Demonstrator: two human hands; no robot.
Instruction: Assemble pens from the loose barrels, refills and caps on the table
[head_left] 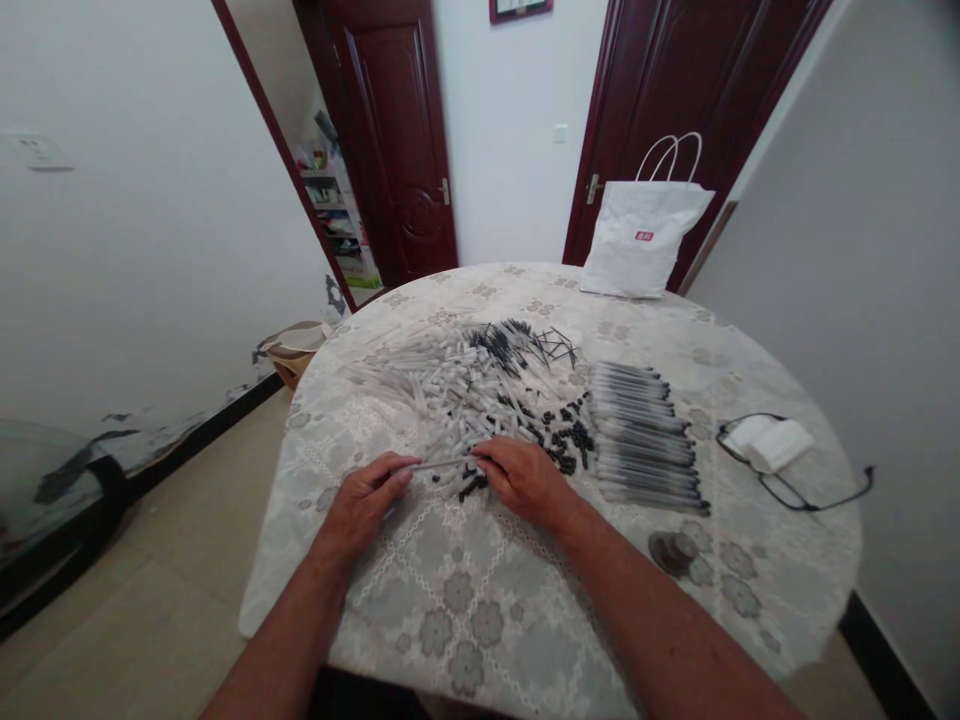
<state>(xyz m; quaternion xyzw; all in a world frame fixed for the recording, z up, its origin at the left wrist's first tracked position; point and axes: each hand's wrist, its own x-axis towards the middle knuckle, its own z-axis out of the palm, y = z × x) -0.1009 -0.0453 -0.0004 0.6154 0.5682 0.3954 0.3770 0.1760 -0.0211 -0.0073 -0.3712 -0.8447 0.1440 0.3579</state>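
The left hand [367, 500] and right hand [525, 482] pinch shut on the ends of a thin grey plastic tube [442, 463], above the pale flowered tablecloth [540, 640]. If either slips, it could fall among the little black plastic caps [580, 437].

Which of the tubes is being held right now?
The grey tube spanning left hand and right hand, gripped at both ends. The others lie in the loose heap or the neat row to its right.
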